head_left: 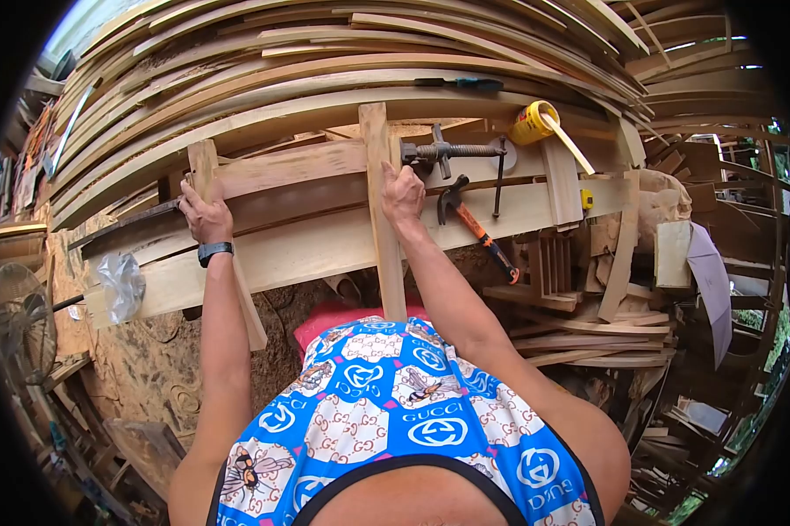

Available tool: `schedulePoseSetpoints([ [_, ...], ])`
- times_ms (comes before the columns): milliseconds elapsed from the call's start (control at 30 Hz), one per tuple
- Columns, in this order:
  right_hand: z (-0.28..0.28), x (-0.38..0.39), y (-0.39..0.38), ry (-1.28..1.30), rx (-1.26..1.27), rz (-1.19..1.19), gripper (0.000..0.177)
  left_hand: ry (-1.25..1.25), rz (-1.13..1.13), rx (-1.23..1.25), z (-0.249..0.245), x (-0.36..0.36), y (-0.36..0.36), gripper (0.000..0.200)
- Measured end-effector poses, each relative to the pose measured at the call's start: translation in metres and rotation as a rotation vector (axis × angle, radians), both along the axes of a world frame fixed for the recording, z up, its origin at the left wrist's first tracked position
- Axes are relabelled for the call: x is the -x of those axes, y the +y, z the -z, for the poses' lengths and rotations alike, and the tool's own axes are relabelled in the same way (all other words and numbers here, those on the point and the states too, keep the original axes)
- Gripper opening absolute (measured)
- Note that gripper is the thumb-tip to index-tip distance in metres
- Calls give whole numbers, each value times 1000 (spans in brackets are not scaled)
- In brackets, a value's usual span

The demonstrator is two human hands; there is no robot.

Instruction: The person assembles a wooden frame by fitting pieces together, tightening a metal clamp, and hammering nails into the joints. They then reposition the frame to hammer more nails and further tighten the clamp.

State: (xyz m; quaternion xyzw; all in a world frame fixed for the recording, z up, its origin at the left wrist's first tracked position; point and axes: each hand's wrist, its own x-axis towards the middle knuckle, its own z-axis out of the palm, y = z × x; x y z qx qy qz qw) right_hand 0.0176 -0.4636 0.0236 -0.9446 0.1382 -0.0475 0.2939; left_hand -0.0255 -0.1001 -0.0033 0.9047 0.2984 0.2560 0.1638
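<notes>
A wooden frame lies across the workbench (312,257): a left upright (204,159), a right upright (373,131) and a crosspiece (290,168) between them. My left hand (206,213), with a dark watch (215,252) above it, is wrapped round the left upright, beside a dark metal bar (141,221). The fingers of my right hand (403,193) close on the right upright, just below the head of a screw clamp (452,151). The clamp's threaded screw points right, and its handle (499,182) hangs at the end.
Right of my right hand lies a hammer (478,228) with an orange and black handle. Beyond are a yellow tub (528,125) with a stick in it and a yellow tape measure (587,199). A clear plastic bag (123,285) sits left. Long boards (325,66) are stacked behind.
</notes>
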Motion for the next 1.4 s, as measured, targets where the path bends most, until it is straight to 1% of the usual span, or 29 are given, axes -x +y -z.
schedulePoseSetpoints([
  [67, -3, -1, -3, 0, -13, 16, 58, 10, -6, 2, 2, 0, 0, 78],
  [133, -15, -4, -5, 113, -56, 34, 56, 19, -8, 2, 2, 0, 1, 78],
  [167, -9, -3, -10, 110, -59, 37, 56, 18, -13, -10, 4, 0, 1, 78],
  [200, 6, -3, -19, 78, -46, -16, 54, 16, -21, -20, 4, -1, 1, 78],
  [233, 4, -4, -21, 45, -31, -72, 52, 11, -23, -20, 2, -2, 2, 78],
  [267, 3, -4, -24, 40, -29, -77, 52, 10, -20, -11, 1, -2, 1, 77],
  [333, -23, 5, -23, 135, -263, -61, 43, 9, -21, 3, -1, 0, -2, 77],
  [367, -25, 9, -21, 133, -261, -66, 43, 26, -22, 20, -3, 0, -3, 77],
  [433, -23, 13, -15, 55, -421, 53, 36, 40, -27, 34, -4, 0, -2, 77],
  [533, -11, 14, -13, -18, -392, 74, 34, 34, -21, 16, -1, 0, -2, 76],
  [567, -5, 13, -12, -18, -392, 75, 34, 31, -21, 12, -1, -1, -2, 77],
  [633, 4, 13, -11, -116, -338, 83, 36, 31, -19, 8, -1, -1, -3, 77],
  [767, 11, 14, -8, -123, -289, 105, 41, 36, -17, 31, -3, 0, -4, 77],
  [833, 12, 12, -6, -222, -288, 118, 45, 32, -10, 29, -3, -2, -4, 77],
  [933, 9, 4, -8, -158, -274, 99, 47, 52, -21, 38, -2, -2, -4, 78],
  [1067, 14, 4, -11, -187, -268, 119, 47, 34, -19, 27, 1, -4, -5, 79],
  [1133, 10, 7, -14, -113, -279, 116, 47, 21, -21, 20, 2, -4, -6, 79],
  [1167, 8, 7, -15, -116, -276, 114, 47, 18, -18, 20, 2, -4, -6, 78],
  [1233, 3, 7, -15, -68, -351, 131, 48, 15, -21, 24, 0, -4, -7, 78],
  [1333, -3, 5, -17, -16, -371, 129, 51, 24, -26, 10, 0, -4, -9, 77],
  [1367, -4, 6, -17, -16, -369, 123, 51, 19, -22, 14, 0, -3, -9, 77],
  [1400, -3, 6, -17, -69, -343, 122, 54, 14, -17, 17, -1, -3, -10, 76],
])
